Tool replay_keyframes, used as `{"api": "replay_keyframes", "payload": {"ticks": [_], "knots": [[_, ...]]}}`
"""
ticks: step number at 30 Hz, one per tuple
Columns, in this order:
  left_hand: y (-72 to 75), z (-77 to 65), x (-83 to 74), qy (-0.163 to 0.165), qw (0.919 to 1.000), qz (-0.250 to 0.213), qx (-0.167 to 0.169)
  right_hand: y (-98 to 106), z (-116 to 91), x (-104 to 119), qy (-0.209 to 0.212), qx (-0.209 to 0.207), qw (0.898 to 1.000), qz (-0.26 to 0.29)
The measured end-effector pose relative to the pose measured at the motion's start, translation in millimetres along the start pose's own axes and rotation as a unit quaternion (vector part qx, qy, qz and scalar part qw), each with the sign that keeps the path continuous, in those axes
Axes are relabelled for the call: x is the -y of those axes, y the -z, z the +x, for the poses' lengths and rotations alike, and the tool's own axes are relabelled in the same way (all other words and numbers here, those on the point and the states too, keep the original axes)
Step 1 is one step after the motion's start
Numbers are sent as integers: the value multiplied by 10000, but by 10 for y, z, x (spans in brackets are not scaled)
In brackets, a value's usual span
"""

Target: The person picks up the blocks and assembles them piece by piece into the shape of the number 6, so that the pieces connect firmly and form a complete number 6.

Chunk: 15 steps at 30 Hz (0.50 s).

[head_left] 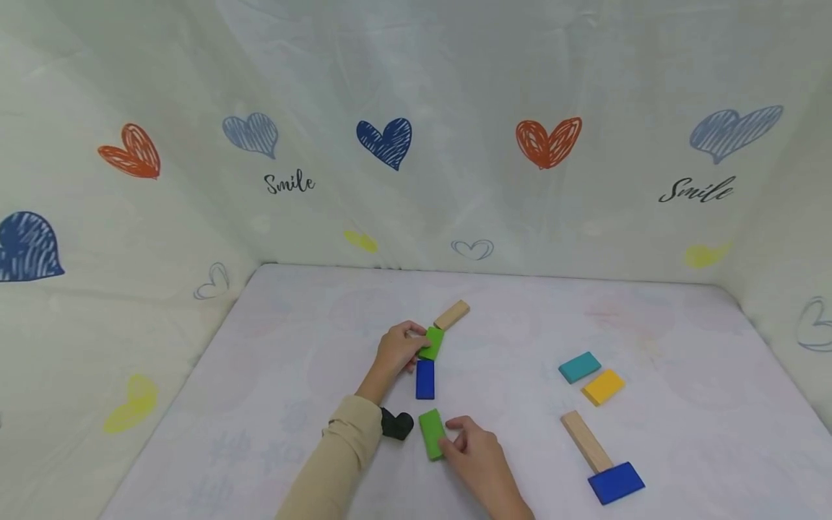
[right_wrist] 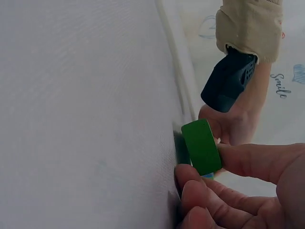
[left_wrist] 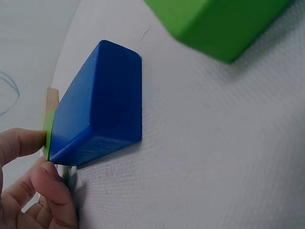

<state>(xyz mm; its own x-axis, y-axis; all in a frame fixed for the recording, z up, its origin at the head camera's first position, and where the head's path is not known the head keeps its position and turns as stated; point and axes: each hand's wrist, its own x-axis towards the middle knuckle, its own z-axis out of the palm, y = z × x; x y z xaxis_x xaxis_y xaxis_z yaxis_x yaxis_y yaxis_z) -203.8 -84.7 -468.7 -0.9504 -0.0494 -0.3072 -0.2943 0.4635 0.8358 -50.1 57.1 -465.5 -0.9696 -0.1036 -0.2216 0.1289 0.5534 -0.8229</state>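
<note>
At the middle of the table my left hand pinches the far green block between thumb and fingers. That block's near end meets a blue block, also large in the left wrist view. Its far end meets a pale wooden block, so the three form a bent row. Closer to me, my right hand holds the near green block at its right edge. In the right wrist view the thumb lies on this green block, with curled fingertips at its lower corner.
To the right lie a teal block and a yellow block close together. Nearer, a wooden block meets a blue block. A dark device sits at my left wrist. Cloth walls with printed hearts surround the table.
</note>
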Motion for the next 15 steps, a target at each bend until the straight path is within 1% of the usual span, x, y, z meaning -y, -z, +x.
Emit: {"api": "replay_keyframes", "payload": {"ticks": [4, 9, 15], "knots": [[16, -3, -5, 52, 10000, -8, 17, -3, 23, 40, 155, 72, 9996, -212], [30, -9, -12, 49, 10000, -19, 20, -19, 87, 82, 270, 48, 9990, -352], [35, -6, -16, 34, 10000, -60, 71, -16, 141, 107, 192, 92, 9990, -385]]}}
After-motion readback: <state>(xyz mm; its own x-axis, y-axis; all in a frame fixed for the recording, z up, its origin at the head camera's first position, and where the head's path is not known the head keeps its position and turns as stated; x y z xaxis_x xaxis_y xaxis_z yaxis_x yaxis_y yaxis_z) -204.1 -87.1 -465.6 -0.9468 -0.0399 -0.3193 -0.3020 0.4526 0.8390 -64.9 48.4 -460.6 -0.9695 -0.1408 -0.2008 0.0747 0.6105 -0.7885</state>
